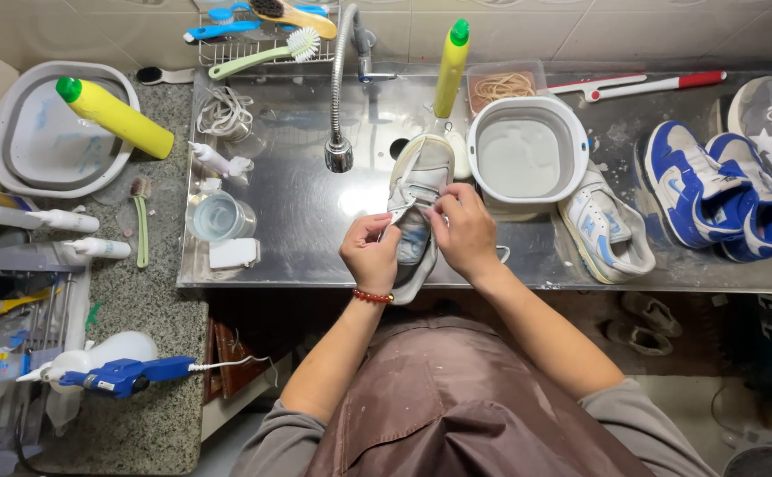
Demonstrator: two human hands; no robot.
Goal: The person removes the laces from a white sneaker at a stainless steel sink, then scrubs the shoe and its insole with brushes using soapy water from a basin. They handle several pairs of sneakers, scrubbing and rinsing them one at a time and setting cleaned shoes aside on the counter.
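A white and grey sneaker (pixel 423 181) lies lengthwise in the steel sink (pixel 306 221), toe toward the faucet (pixel 340 152). My left hand (pixel 370 252) pinches its white shoelace (pixel 401 212) near the tongue. My right hand (pixel 465 231) grips the same lace on the shoe's right side. A red bead bracelet sits on my left wrist. The heel of the shoe is hidden under my hands.
A white tub of water (pixel 527 150) stands right of the shoe, with a white-blue sneaker (pixel 605 231) leaning below it. Blue sneakers (pixel 712 190) and a grey one (pixel 770 115) lie far right. Yellow bottles (pixel 114 117) (pixel 450 69), brushes (pixel 267 55), and a cup (pixel 218 216) surround the sink.
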